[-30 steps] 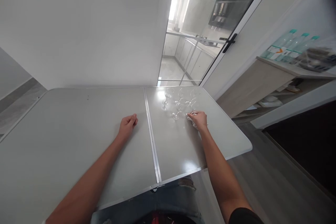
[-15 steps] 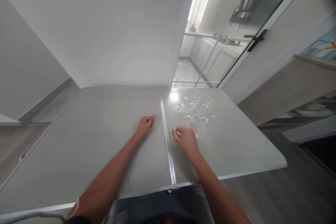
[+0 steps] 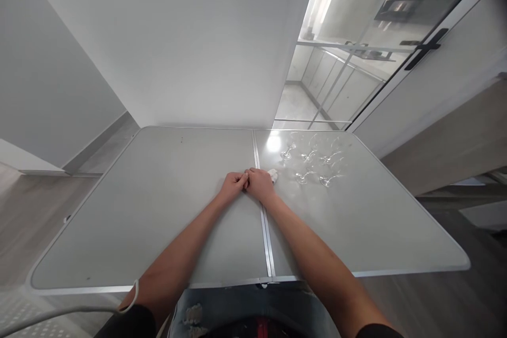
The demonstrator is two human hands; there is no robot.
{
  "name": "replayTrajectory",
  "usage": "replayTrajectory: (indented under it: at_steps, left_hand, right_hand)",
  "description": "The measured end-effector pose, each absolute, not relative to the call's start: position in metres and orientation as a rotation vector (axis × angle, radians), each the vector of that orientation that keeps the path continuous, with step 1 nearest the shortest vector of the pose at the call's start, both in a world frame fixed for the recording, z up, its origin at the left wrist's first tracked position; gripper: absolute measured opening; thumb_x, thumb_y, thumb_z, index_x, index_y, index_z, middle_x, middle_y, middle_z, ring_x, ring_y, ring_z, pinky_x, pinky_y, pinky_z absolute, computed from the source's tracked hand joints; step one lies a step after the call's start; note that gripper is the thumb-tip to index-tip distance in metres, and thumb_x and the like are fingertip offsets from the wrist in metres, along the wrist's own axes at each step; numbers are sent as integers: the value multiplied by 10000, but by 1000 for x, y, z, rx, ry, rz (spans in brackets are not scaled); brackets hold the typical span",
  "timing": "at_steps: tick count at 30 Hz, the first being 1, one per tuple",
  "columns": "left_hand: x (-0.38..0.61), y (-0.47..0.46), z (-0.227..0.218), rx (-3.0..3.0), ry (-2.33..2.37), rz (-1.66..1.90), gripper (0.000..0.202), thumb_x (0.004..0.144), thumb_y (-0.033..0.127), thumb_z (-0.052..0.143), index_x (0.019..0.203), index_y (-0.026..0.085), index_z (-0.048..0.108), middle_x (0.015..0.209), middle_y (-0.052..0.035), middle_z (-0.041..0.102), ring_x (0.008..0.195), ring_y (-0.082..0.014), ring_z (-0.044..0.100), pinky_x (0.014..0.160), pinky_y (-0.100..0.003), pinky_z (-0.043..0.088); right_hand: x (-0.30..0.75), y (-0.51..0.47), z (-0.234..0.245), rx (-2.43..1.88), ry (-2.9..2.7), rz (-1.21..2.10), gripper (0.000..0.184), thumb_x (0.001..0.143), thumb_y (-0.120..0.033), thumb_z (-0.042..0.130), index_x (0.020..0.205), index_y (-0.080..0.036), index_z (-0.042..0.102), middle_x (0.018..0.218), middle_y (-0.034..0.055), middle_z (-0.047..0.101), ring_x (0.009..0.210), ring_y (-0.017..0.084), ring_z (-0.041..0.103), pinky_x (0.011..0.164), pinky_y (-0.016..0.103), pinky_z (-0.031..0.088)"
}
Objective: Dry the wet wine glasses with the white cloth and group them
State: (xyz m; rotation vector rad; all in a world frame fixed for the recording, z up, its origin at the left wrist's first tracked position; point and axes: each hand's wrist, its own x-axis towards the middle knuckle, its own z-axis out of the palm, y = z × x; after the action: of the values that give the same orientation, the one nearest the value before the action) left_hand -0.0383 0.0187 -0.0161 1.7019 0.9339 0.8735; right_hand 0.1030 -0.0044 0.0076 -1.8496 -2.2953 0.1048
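Observation:
My left hand (image 3: 233,184) is closed near the seam of the table (image 3: 158,211), its fingertips meeting those of my right hand. Curled fingers on my right hand (image 3: 259,184) grip a crumpled white cloth or tissue (image 3: 273,175), which pokes out on the hand's right side. Whatever lies between the touching fingertips is hidden. To the right of my hands are several clear stemmed glasses, among them a front one (image 3: 303,177) and another (image 3: 327,180). Their outlines are faint against the pale tabletop.
A metal seam (image 3: 266,237) splits the tabletop front to back. Behind the table rises a white wall (image 3: 198,63). A glazed door with a black handle (image 3: 428,48) stands at the back right. A pale cable (image 3: 75,310) runs by my left arm.
My hands have come together at the seam; the right moved left and away from me with the white cloth, the left slightly right. The view has shifted; the glasses stay put on the table.

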Motion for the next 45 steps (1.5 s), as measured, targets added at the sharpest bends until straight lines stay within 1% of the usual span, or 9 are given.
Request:
replayTrajectory:
  at_steps: [3,9,14,20,27,33,41,45]
  left_hand:
    - [-38,18,-14,1721,945,853,562,948,539,448,546,160,550,491,21,440,501,-102,395,546,-252,307]
    - [-38,15,-9,1726,966,836,563,950,544,452,560,160,586,497,13,478,503,-107,415,546,-250,320]
    - [-38,16,-9,1724,957,843,548,961,506,453,559,157,583,505,15,491,512,-104,432,554,-247,326]
    - [-38,16,-9,1717,962,842,559,957,528,459,556,156,575,494,17,480,505,-104,426,549,-247,323]
    - [-38,15,-7,1724,970,837,560,954,537,456,557,160,577,501,16,487,510,-107,433,550,-249,326]
    - [-37,15,-6,1727,981,843,568,947,549,462,548,162,577,492,17,482,502,-107,427,549,-251,326]
    - [-37,16,-9,1745,963,835,558,957,528,453,558,159,579,502,14,485,512,-106,426,550,-248,320]
    - [-38,15,-9,1740,954,842,552,961,516,453,551,160,559,503,15,476,512,-105,419,551,-247,317]
  right_hand:
    - [105,-4,10,-1841,-2289,139,211,945,-285,513,936,-192,703,929,78,711,828,193,652,678,282,354]
    - [107,-4,12,-1844,-2276,177,210,946,-284,518,923,-194,707,938,76,715,820,188,646,664,275,340]
    - [107,-4,12,-1847,-2270,177,199,938,-286,533,923,-188,705,936,72,717,812,189,648,659,280,337]
    - [105,-6,15,-1885,-2262,175,216,953,-287,517,946,-192,711,959,71,717,829,186,649,670,277,350]
    - [107,-4,13,-1853,-2268,169,205,942,-296,524,937,-200,706,943,61,716,797,181,638,638,281,328]
    - [107,-5,13,-1860,-2256,181,221,947,-274,510,934,-196,717,931,71,710,808,180,639,657,279,341]
    - [107,-5,14,-1859,-2246,194,204,935,-291,535,931,-195,715,941,70,715,806,182,640,652,277,331]
    - [107,-5,14,-1861,-2257,195,205,943,-279,523,940,-196,711,944,69,713,814,182,642,664,273,344]
